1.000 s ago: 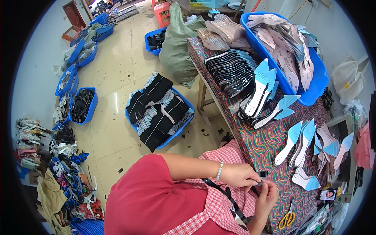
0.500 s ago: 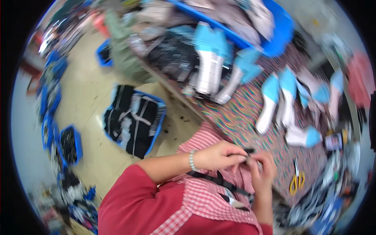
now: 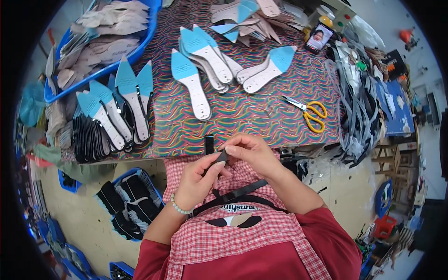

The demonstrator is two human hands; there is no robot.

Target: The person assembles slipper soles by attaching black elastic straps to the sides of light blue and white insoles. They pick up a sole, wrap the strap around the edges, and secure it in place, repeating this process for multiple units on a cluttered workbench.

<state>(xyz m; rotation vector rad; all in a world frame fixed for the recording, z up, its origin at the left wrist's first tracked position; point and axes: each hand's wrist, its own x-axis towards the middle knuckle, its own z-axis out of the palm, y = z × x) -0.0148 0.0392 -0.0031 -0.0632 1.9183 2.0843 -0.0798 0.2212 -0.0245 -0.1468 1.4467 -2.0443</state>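
Both my hands meet above my lap at the table's front edge, pinching a black strip [image 3: 222, 157] between their fingertips. My left hand [image 3: 195, 183], with a beaded bracelet at its wrist, is closed on the strip from below. My right hand [image 3: 249, 151] has thumb and forefinger pressed on its upper end. A short black band end [image 3: 209, 144] shows at the table edge just beyond my fingers. Another black length [image 3: 245, 190] lies across my checked apron; whether these pieces join is hidden. Beyond my hands lie pointed blue-and-white insoles [image 3: 190, 79] in loose groups.
Yellow-handled scissors [image 3: 313, 115] lie open on the patterned tabletop [image 3: 280, 123]. Black-edged insoles [image 3: 100, 119] stand stacked at left, before a blue tub [image 3: 151, 28] of pale pieces. A phone [image 3: 319, 38] leans at far right, near hanging grey strips [image 3: 357, 102]. A filled crate [image 3: 161, 198] stands on the floor.
My view has turned from the left to face the table squarely, with less blur. My hands stay together on the black strip throughout.
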